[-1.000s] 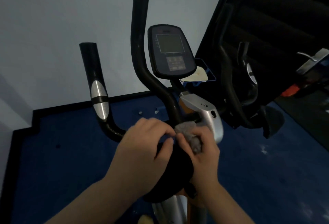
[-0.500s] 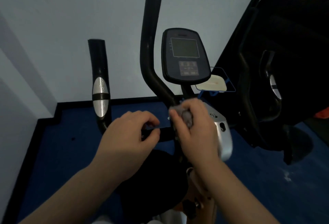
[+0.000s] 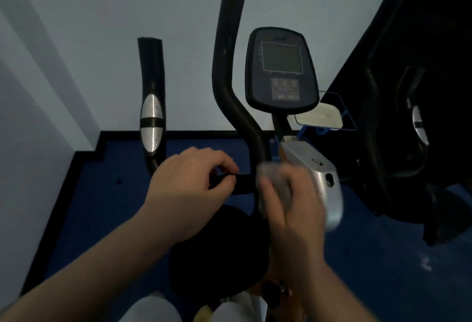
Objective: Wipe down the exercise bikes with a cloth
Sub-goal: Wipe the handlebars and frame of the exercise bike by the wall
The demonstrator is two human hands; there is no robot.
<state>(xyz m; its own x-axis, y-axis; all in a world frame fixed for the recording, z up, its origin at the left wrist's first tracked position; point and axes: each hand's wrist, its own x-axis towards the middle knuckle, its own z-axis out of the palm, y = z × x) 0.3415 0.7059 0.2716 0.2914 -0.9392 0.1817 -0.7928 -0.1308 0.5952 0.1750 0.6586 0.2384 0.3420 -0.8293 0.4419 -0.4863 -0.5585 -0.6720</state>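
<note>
An exercise bike stands in front of me, with a dark console (image 3: 282, 71) and black curved handlebars (image 3: 229, 66). My right hand (image 3: 293, 201) grips a crumpled grey cloth (image 3: 274, 183) against the base of the handlebar stem, beside the silver housing (image 3: 321, 173); it is motion-blurred. My left hand (image 3: 189, 188) curls its fingers round the black crossbar (image 3: 242, 183) just left of the cloth. The black saddle (image 3: 219, 252) lies below both hands.
The left grip with a silver pulse sensor (image 3: 152, 122) rises at the left. A small white tray (image 3: 319, 117) sits right of the console. Another dark machine (image 3: 413, 117) fills the right side. Light walls meet blue floor (image 3: 102, 206) behind the bike.
The view has closed in on the handlebars. My right hand with the cloth has slid down slightly at the stem base, while my left hand stays on the crossbar.
</note>
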